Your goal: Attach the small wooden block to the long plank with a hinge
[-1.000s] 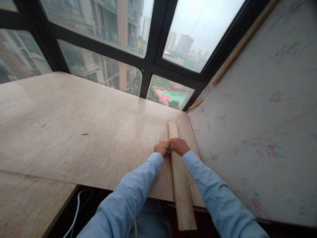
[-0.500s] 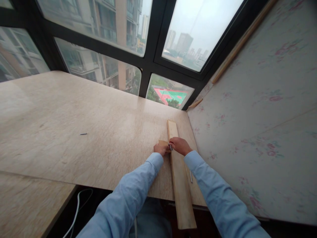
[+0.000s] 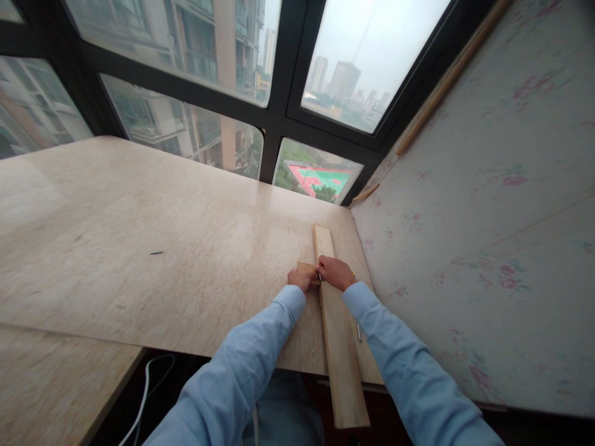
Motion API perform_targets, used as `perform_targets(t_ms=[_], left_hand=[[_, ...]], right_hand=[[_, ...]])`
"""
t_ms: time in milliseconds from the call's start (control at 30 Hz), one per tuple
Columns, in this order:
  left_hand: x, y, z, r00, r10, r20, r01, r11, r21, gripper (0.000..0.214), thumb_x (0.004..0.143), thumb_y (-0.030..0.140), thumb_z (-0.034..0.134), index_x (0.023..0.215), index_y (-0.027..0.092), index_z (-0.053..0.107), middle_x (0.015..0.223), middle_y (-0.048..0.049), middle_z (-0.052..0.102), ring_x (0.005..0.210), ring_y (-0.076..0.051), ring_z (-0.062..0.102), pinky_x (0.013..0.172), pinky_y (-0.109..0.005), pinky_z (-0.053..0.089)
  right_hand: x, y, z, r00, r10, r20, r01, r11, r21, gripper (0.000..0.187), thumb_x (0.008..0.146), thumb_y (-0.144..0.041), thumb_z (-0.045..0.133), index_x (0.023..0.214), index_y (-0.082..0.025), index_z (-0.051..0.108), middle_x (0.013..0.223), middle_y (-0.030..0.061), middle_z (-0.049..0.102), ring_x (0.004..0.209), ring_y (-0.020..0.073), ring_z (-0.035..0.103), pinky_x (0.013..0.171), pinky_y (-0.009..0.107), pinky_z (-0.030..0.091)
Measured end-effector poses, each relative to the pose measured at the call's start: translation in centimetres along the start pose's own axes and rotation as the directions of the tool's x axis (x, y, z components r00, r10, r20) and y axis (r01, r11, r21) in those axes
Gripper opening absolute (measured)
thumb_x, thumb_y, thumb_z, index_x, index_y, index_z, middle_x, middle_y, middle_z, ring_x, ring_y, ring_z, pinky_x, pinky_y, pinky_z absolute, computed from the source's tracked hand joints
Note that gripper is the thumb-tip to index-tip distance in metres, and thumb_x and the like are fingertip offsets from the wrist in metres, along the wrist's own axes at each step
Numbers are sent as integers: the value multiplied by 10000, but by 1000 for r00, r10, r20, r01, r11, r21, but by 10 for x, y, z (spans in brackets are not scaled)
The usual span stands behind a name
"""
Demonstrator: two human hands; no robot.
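A long wooden board [image 3: 341, 353] lies on the stone-look sill, its near end jutting past the front edge. At the board's left side, my left hand [image 3: 298, 280] is closed on a small flat piece of wood [image 3: 305, 267]. From the right, my right hand [image 3: 338, 273] reaches over the board, fingers pinched on a small shiny metal piece [image 3: 320, 277] where the two pieces of wood meet. Fingers hide most of that metal piece, so its kind is unclear. To the right of the board rests a thin metal rod [image 3: 359, 332].
A dark nail or screw [image 3: 156, 253] lies on the left part of the sill [image 3: 223, 266]. Windows with dark frames [image 3: 274, 124] close off the back, and a flowered wall [image 3: 488, 248] stands at the right. A white cable [image 3: 145, 390] hangs below the front edge.
Both hands stay at the same spot on the board, with only slight finger movement at the right. The whole view has shifted a little.
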State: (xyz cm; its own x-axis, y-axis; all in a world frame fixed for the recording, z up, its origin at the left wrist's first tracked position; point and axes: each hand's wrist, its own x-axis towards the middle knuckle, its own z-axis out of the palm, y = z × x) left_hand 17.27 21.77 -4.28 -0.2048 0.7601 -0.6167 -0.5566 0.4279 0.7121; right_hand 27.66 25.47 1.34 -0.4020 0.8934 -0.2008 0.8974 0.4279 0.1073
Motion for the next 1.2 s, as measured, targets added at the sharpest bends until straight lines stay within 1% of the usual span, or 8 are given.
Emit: perform_targets(t_ms=[133, 300, 467, 667, 867, 1033, 1133, 1200], left_hand=[[3, -2, -1, 999, 4, 40, -3, 1000, -1, 241, 599, 17, 722, 785, 141, 634, 692, 5, 655, 629, -161, 658, 527, -256, 552], [7, -5, 0, 999, 16, 29, -16, 1000, 1, 241, 591, -5, 709, 767, 134, 622, 685, -2, 645, 594, -160, 641, 503, -261, 538], [8, -6, 1, 999, 15, 30, -15, 1000, -9, 250, 587, 23, 738, 776, 137, 623, 702, -9, 650, 613, -174, 647, 513, -283, 550], [8, -7, 4, 1000, 21, 7, -21, 999, 25, 238, 610, 100, 773, 789, 148, 623, 739, -22, 678, 688, -190, 680, 547, -270, 561], [11, -11, 5, 999, 34, -15, -34, 999, 30, 230, 617, 107, 762, 788, 144, 614, 767, -29, 682, 702, -192, 689, 546, -258, 557], [16, -14, 4, 999, 49, -9, -49, 998, 42, 241, 604, 114, 761, 799, 143, 622, 747, -21, 679, 677, -191, 685, 533, -263, 556], [16, -16, 3, 999, 54, 0, -54, 998, 42, 249, 594, 121, 770, 794, 149, 624, 749, -15, 682, 690, -191, 688, 535, -257, 553], [16, -16, 3, 998, 59, 14, -59, 998, 34, 260, 590, 124, 777, 798, 152, 625, 764, -16, 688, 705, -195, 692, 545, -259, 555]], right_hand=[[-3, 2, -4, 999, -49, 4, 48, 998, 37, 235, 961, -331, 470, 1035, -211, 658, 1051, 63, 705, 972, 164, 637, 738, 235, 400], [-1, 4, -8, 996, -81, 22, 80, 996, 33, 223, 949, -269, 481, 973, -229, 699, 1049, 42, 718, 984, 167, 643, 750, 227, 409], [-1, -2, -9, 998, -58, 13, 58, 998, -25, 232, 943, -255, 463, 956, -195, 687, 1022, 99, 713, 962, 206, 658, 741, 261, 439], [-1, -10, -4, 1000, -25, -4, 25, 997, -78, 242, 947, -249, 431, 1020, -163, 645, 1009, 152, 699, 973, 254, 666, 739, 310, 472], [1, -13, 2, 1000, 28, -8, -29, 996, -87, 380, 992, -345, 344, 981, -142, 666, 970, 175, 706, 936, 291, 681, 714, 345, 484], [0, -10, -1, 999, 43, -22, -44, 998, -55, 383, 995, -398, 352, 1003, -162, 652, 1014, 146, 702, 935, 252, 675, 707, 306, 462], [-3, -6, -5, 999, 7, -34, -8, 1000, -23, 270, 974, -359, 427, 1045, -199, 633, 1076, 90, 692, 971, 201, 653, 719, 264, 438], [-4, -4, -7, 999, -24, -24, 24, 1000, -6, 204, 951, -304, 471, 1006, -221, 649, 1063, 50, 697, 971, 173, 645, 717, 241, 423]])
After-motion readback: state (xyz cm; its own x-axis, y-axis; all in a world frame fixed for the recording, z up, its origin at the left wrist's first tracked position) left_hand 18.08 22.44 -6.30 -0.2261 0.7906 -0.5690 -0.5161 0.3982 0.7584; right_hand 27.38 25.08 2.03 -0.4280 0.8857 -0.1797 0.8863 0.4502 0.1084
